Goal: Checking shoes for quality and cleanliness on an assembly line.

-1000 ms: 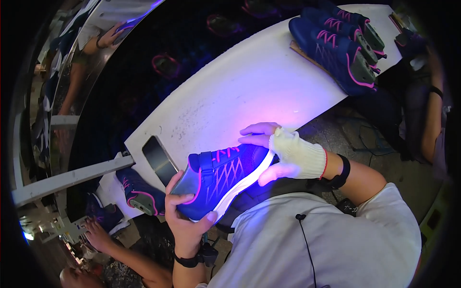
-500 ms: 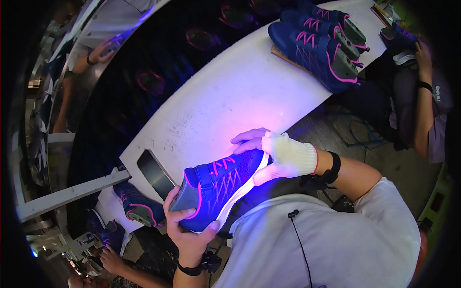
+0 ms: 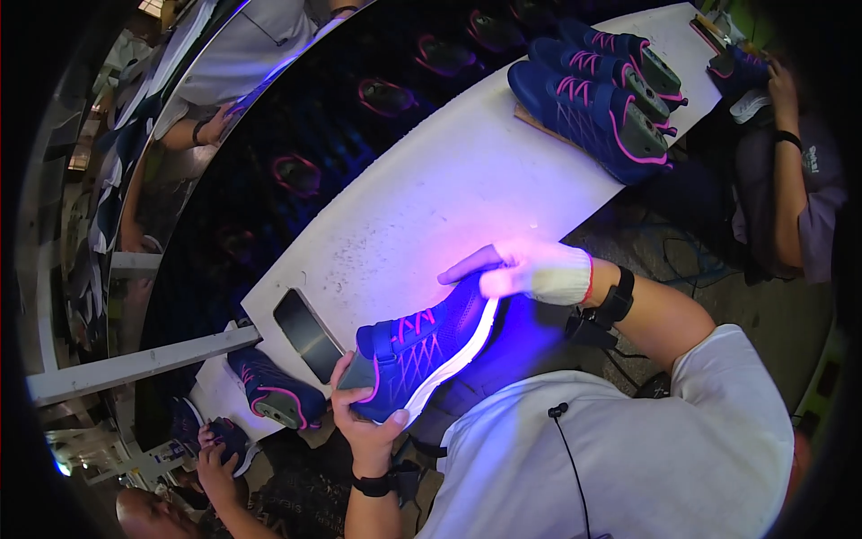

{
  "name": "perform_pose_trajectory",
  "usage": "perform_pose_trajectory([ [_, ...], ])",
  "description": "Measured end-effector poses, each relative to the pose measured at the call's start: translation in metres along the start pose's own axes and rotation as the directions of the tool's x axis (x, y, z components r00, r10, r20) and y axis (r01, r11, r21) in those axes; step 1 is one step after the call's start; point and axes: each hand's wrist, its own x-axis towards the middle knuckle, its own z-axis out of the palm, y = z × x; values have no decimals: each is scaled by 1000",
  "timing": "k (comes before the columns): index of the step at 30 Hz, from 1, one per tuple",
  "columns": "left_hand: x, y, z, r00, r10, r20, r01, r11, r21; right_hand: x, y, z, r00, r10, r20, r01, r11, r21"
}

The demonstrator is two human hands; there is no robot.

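My left hand (image 3: 366,422) is closed round the heel of a navy sneaker (image 3: 416,349) with pink laces, a strap and a white sole. A grey-green last fills the shoe's opening. The toe points up and right, into violet light. At that toe is my right hand (image 3: 543,271), in a white fingerless knit glove. Its bare fingers stretch over the toe, with the thumb apart from them. Motion smears this hand slightly, and whether it presses on the toe I cannot tell.
A white tabletop (image 3: 395,216) with a dark rectangular cutout curves past me. Several similar sneakers (image 3: 588,112) stand at its far right, and another sneaker (image 3: 277,388) lies lower left. Beyond runs a dark conveyor with shoes. A metal bar (image 3: 144,364) crosses at left. Co-workers handle shoes on both sides.
My right thumb has moved from the sole edge onto the upper side of the toe. The shoe and left hand sit slightly farther right in view. The co-worker's hands at lower left have moved up.
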Motion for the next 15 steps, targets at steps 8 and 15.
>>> perform_pose_trajectory([
  [8, 3, -2, 4, 999, -41, -20, 40, 999, -31, -2, 37, 30, 943, -190, -272, 255, 940, 228],
  [15, 9, 15, 6, 973, -232, -16, 219, 937, -274, -13, 13, 25, 966, -255, -46, 259, 941, 218],
])
